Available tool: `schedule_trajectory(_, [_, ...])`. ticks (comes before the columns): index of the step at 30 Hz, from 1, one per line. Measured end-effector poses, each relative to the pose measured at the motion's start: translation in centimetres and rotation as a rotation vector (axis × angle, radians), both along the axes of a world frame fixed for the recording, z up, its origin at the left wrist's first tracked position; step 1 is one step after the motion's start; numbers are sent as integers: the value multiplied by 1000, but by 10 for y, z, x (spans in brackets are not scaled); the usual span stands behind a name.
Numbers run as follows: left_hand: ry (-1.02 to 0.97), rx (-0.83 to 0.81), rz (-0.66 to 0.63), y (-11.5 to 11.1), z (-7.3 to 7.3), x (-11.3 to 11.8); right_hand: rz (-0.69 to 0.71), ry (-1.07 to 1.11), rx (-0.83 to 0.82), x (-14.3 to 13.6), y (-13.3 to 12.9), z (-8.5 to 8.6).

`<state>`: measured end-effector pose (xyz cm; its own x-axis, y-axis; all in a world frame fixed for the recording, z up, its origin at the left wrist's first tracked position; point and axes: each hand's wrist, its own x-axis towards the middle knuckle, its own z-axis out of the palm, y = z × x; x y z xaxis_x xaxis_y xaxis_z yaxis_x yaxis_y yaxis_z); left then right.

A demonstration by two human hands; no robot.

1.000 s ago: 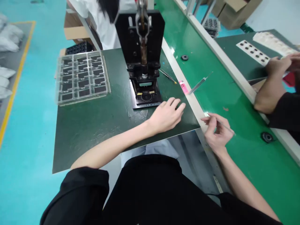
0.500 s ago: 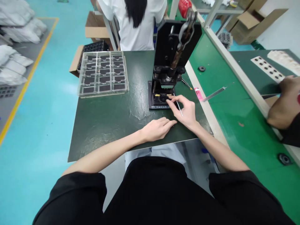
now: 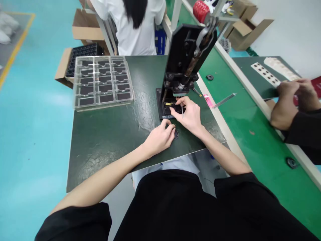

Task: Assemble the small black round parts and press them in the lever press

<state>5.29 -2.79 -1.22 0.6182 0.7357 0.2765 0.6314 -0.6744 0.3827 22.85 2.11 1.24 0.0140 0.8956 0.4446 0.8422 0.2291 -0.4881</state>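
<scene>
A black hand press (image 3: 179, 83) stands on the dark green table. My right hand (image 3: 190, 115) is at its base, thumb and fingers curled around a dark round part (image 3: 178, 107) in the fixture and partly hiding it. A thin pale rod (image 3: 182, 111) is held in that same hand, pointing down toward the palm. My left hand (image 3: 161, 136) is just in front of the press, its thumb and fingers closed at the edge of a small round black disc (image 3: 176, 134). The fingertips cover part of the disc.
A clear compartment tray (image 3: 104, 82) with dark pieces lies on the table's left. To the right runs a green conveyor belt (image 3: 240, 113) carrying black round parts (image 3: 210, 77). A co-worker's hands (image 3: 291, 100) are beyond it. Another person in white (image 3: 139, 36) sits behind the table.
My left hand has gone from lying flat to pinching at a black disc now showing beside it. My right hand has shifted slightly over the press fixture. The view has turned a little.
</scene>
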Motion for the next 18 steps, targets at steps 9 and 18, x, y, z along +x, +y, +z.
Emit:
schedule_trajectory(9, [-29,-85,-250,19,6,-16,-177,73,91,122,-59,21])
schedule_trajectory(18, [-67,-228,-183,29,12,-11,-814,53,-8,319,11,-10])
